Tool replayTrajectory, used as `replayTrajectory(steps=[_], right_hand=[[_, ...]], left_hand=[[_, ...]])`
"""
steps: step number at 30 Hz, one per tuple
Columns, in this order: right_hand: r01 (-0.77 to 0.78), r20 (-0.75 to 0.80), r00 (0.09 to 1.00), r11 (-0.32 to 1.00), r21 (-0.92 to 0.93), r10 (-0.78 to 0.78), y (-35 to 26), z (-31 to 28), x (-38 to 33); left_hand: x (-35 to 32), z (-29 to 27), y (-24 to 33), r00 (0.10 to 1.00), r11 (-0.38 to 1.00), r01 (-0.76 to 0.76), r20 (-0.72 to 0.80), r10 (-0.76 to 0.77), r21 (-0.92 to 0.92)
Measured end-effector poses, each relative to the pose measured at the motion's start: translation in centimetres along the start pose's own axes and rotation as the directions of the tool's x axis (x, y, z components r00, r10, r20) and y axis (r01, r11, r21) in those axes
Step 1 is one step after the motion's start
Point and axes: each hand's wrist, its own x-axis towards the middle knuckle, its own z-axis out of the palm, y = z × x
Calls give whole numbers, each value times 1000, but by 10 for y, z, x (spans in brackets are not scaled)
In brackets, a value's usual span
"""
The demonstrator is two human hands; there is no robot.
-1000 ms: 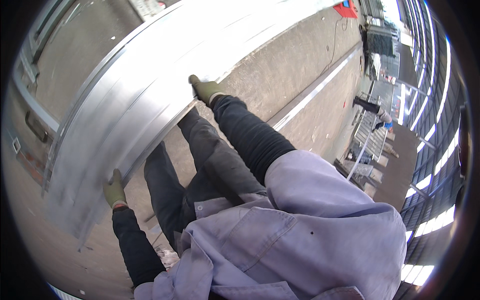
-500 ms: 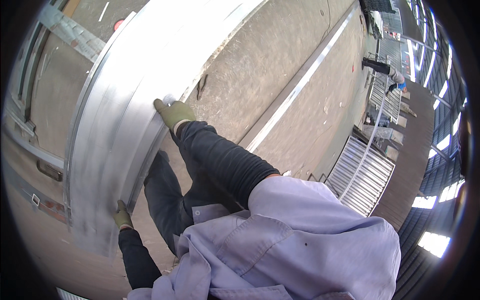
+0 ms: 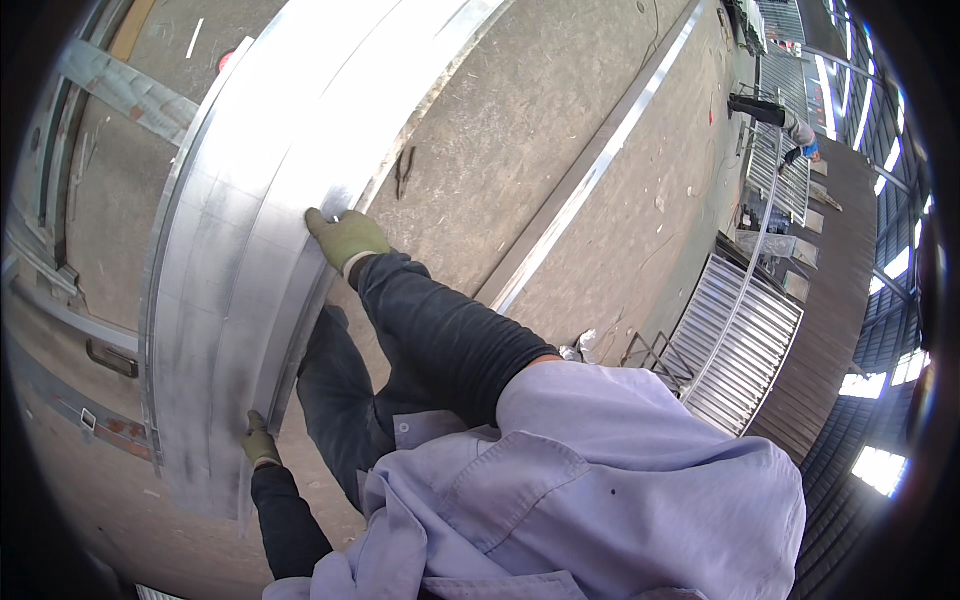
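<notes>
Right hand [image 3: 345, 238], in a green glove, is pressing its fingers around the near edge of a long metal sheet [image 3: 250, 250]. Left hand [image 3: 259, 444], gloved too, is gripping that same edge lower down, nearer the body. Both are holding the sheet, which is running lengthwise from the concrete floor [image 3: 560, 140] beside the knees up and away, lying leftward of both hands.

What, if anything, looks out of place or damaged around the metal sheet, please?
Little stands out. Both gloved hands, left and right, grip the edge of the long metal sheet, which shows no dents or tears. The one stray item is a pair of pliers lying loose on the concrete floor beside the sheet.
</notes>
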Motion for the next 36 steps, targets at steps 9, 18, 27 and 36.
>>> replayTrajectory(steps=[9,18,27,36], right_hand=[[39,-29,999,999,-37,-40,5,-1,11],[312,199,936,946,-83,-291,46,-21,43],[530,620,642,846,66,-451,-60,76,-66],[837,851,388,522,-165,-354,-109,280,-151]], left_hand=[[-8,10,1,1000,996,0,-22,-2,-92],[-31,7,39,985,984,-170,28,169,45],[-95,-30,69,997,980,69,39,-63,-188],[-82,-19,76,987,952,160,74,-146,-260]])
